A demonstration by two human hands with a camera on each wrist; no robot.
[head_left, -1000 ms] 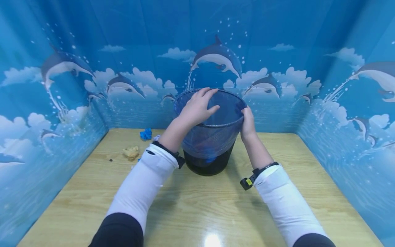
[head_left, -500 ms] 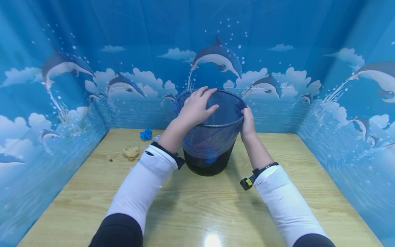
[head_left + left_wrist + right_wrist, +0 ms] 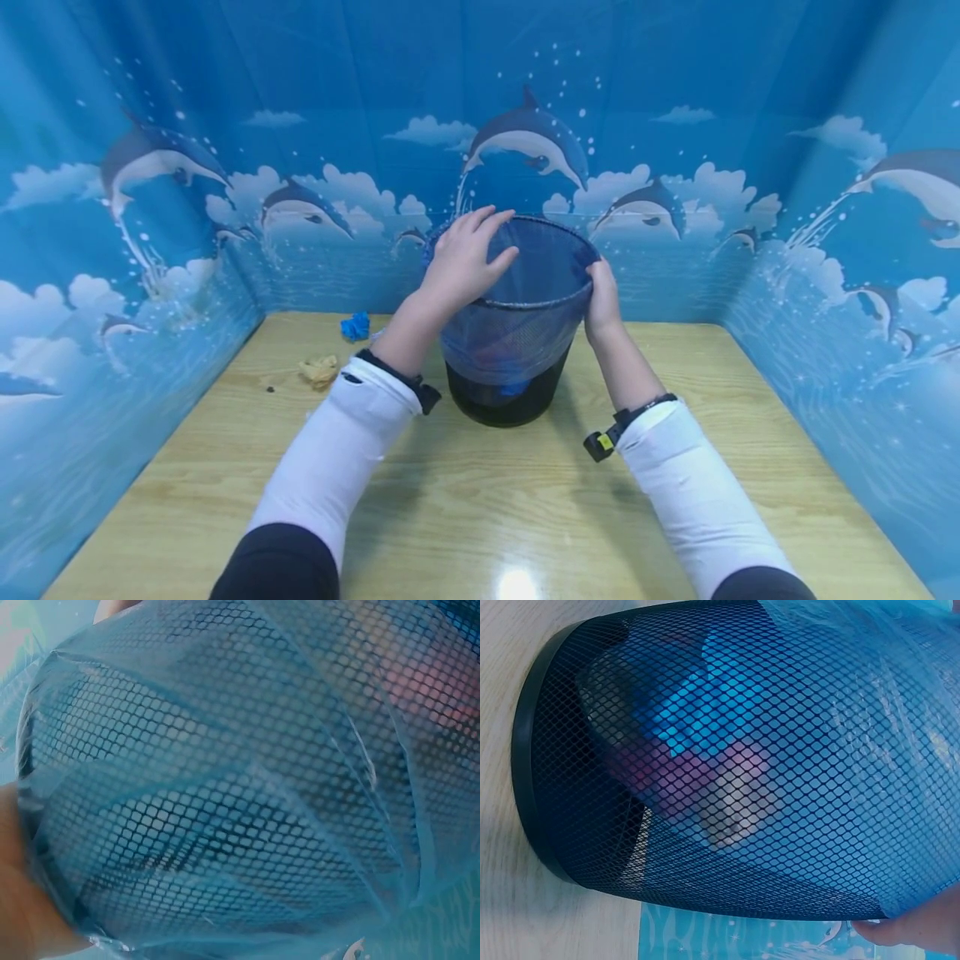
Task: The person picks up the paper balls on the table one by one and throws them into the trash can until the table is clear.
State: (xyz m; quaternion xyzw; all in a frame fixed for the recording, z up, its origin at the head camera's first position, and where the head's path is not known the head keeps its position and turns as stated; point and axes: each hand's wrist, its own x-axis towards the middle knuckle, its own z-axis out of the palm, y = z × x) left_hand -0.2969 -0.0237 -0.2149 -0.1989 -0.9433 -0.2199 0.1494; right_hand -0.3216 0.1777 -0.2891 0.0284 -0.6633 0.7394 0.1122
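A black mesh trash can (image 3: 504, 410) stands upright on the table. A thin blue plastic bag (image 3: 517, 346) lines it and is folded down over the rim. My left hand (image 3: 463, 262) lies over the left side of the rim, fingers extended and thumb spread away. At the right side, my right hand (image 3: 602, 302) grips the rim through the bag, its fingertips hidden. Through the mesh in the right wrist view, crumpled blue, pink and pale pieces (image 3: 712, 705) show inside. The left wrist view is filled by the bag (image 3: 225, 787) stretched over the mesh.
On the wooden table (image 3: 480, 508), left of the can, lie a crumpled blue piece (image 3: 355, 327), a crumpled tan piece (image 3: 318, 372) and a small dark speck (image 3: 270, 389). Dolphin-printed blue curtains (image 3: 390, 167) enclose the back and sides.
My left hand and forearm have shifted slightly left along the rim, uncovering more of the can's opening. My right hand and the can have stayed in place.
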